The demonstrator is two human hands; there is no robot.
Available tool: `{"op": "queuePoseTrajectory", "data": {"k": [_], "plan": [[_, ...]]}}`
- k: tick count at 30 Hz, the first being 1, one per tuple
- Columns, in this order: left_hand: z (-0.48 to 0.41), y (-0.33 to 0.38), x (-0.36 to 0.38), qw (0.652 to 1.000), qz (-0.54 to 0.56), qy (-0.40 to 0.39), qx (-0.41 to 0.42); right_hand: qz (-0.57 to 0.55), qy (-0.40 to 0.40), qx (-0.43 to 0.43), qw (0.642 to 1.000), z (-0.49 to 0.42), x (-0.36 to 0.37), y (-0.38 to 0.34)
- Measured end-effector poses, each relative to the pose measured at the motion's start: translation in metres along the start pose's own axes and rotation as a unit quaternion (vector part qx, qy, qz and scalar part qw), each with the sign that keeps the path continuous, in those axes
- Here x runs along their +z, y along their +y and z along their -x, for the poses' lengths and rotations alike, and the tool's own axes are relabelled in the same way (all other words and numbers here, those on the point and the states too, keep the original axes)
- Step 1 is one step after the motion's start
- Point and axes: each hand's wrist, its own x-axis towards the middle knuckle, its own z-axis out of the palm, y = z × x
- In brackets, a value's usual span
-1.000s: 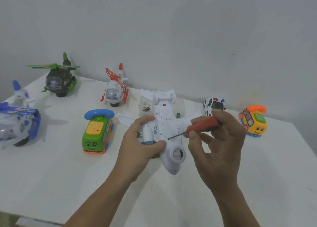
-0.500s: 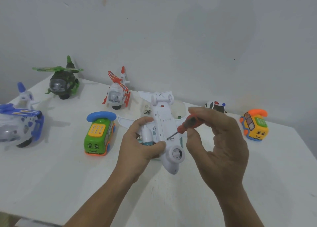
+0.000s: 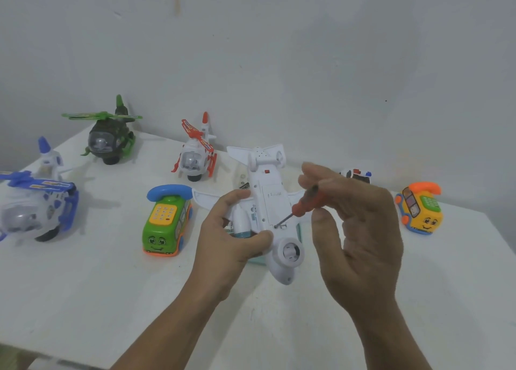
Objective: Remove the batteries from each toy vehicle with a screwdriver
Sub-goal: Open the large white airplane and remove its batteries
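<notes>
A white toy airplane (image 3: 270,199) lies belly-up at the middle of the table, nose toward me. My left hand (image 3: 233,238) grips its left side, thumb pressed near the nose wheel. My right hand (image 3: 360,230) pinches the red handle of a small screwdriver (image 3: 303,205) between thumb and fingertips. The metal tip sits in a screw hole at the near end of the battery cover.
On the white table (image 3: 83,286) stand a green phone bus (image 3: 166,221), a blue helicopter (image 3: 33,202), a dark green helicopter (image 3: 109,137), a red-and-white helicopter (image 3: 196,153), a police car (image 3: 356,174) and a yellow phone bus (image 3: 421,207). A grey wall rises behind.
My right hand has turned on the screwdriver, its fingers shifting round the red handle while the tip stays in the screw hole. My left hand keeps its hold on the airplane.
</notes>
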Motion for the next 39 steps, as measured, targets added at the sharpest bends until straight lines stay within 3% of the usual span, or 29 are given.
{"op": "queuePoseTrajectory", "data": {"k": [22,39], "plan": [[0.000,0.001,0.003,1.000,0.014,0.002,-0.020,0.023,-0.026,0.019,0.999,-0.008,-0.003,0.010],[-0.004,0.002,0.008,1.000,0.020,-0.008,-0.021,-0.044,-0.055,0.050,0.996,-0.020,-0.009,0.012]]}}
